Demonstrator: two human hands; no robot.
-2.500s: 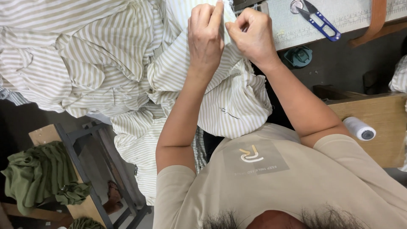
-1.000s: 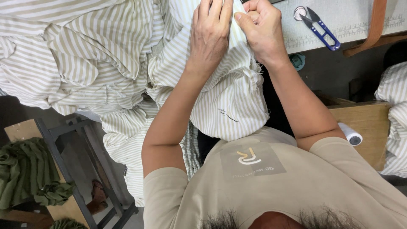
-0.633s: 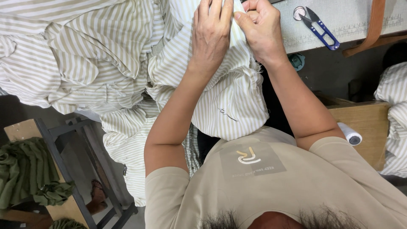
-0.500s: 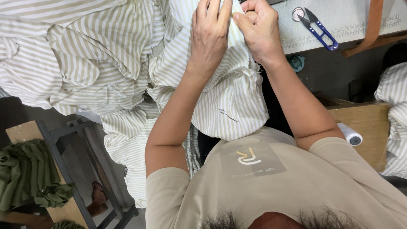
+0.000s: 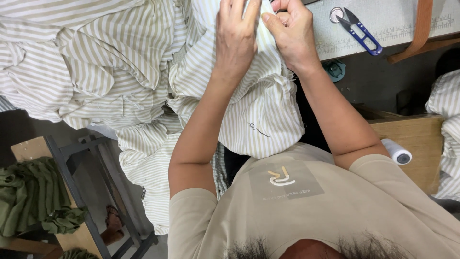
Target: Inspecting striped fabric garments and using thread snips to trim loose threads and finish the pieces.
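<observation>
Left hand [image 5: 235,33] at twelve o'clock, fingers laid flat and pressing down on the green-and-white striped cotton garment [image 5: 258,110], not closed round it. Right hand [image 5: 290,31] just beside, at one o'clock, fingers curled and pinching a gathered fold of the same cloth near its frayed edge; thumb against forefinger, touching the left hand's fingertips.

Striped garment bunched under both hands at the table's near edge, spilling down toward six o'clock over the lap, with more of it heaped from nine to eleven o'clock. Likely light, soft and limp: no stiffness to hold a shape, prone to slipping and creasing, best taken by pinching at a seam or hem while flattening beside it.

Further out at two o'clock, small blue-handled thread snips [image 5: 358,29] lying on the pale padded tabletop [image 5: 402,19], well apart from the hands. At three o'clock, white thread spool [image 5: 396,151] on a wooden box [image 5: 421,144]. At eight o'clock, crumpled olive-green cloth [image 5: 28,201] low beside a dark metal frame [image 5: 76,187].
</observation>
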